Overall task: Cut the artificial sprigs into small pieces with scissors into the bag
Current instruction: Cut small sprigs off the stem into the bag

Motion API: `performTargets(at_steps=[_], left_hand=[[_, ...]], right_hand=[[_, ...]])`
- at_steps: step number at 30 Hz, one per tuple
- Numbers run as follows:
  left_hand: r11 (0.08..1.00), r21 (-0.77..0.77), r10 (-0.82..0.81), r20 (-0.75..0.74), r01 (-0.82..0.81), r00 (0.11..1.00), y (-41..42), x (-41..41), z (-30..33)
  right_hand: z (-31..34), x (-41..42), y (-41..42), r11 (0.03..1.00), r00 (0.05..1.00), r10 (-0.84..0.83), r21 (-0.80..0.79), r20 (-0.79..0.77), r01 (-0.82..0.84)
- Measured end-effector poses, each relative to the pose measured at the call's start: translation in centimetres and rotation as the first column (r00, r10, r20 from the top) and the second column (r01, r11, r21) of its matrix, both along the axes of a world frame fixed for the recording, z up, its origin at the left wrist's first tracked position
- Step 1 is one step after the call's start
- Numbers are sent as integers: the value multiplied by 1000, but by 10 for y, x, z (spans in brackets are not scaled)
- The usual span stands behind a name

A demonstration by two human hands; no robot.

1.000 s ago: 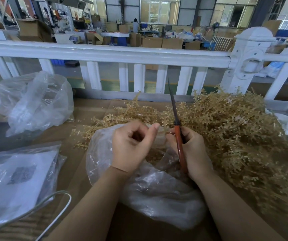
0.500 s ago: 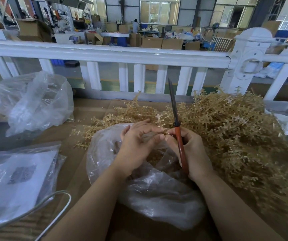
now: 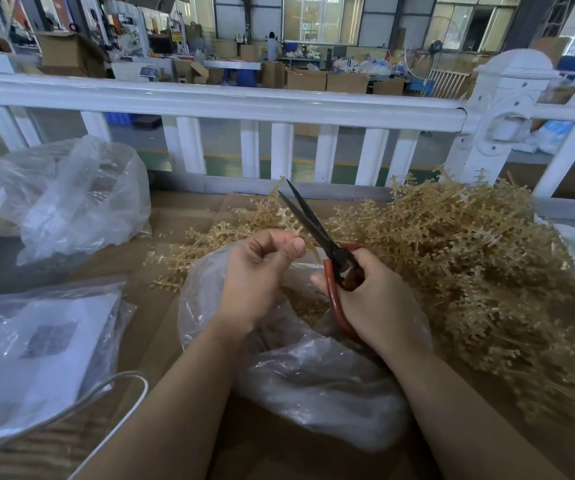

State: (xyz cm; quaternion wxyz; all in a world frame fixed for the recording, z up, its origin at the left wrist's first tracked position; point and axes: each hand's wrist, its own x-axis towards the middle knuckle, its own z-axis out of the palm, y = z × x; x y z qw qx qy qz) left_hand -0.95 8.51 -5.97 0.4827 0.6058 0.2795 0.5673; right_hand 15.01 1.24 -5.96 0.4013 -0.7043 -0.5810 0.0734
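Observation:
My left hand point(image 3: 262, 275) pinches a tan artificial sprig point(image 3: 279, 216) between thumb and fingers, its free end pointing away from me. My right hand point(image 3: 372, 299) grips the red handles of black-bladed scissors point(image 3: 314, 226). The blades stand parted around the sprig just beyond my left fingertips. Both hands hover over a clear plastic bag point(image 3: 300, 375) that holds cut tan pieces point(image 3: 307, 303). A big heap of uncut sprigs point(image 3: 469, 258) lies to the right of the bag.
A crumpled clear bag point(image 3: 71, 199) lies at the far left and a flat bagged white packet point(image 3: 33, 351) at the near left, with a white cable point(image 3: 106, 393) beside it. A white railing point(image 3: 230, 102) borders the table's far edge.
The scissor blades, closed and upright before, have parted and tilted left onto a sprig. My left hand has lifted a sprig up from the bag's mouth to the blades.

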Motion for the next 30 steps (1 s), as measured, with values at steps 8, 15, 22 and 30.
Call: performTargets(at_steps=[8, 15, 22, 30], left_hand=[[997, -64, -37, 96, 43, 995, 5, -4, -4], [997, -63, -35, 122, 43, 992, 3, -3, -1], [996, -36, -73, 78, 76, 994, 2, -3, 0], [987, -53, -145, 110, 152, 983, -1, -2, 2]], right_hand=[[-8, 3, 3, 999, 999, 6, 36, 39, -7], [-8, 5, 5, 999, 996, 24, 24, 89, -26], [-10, 7, 6, 999, 977, 47, -2, 207, -48], [-9, 7, 6, 998, 976, 58, -9, 210, -58]])
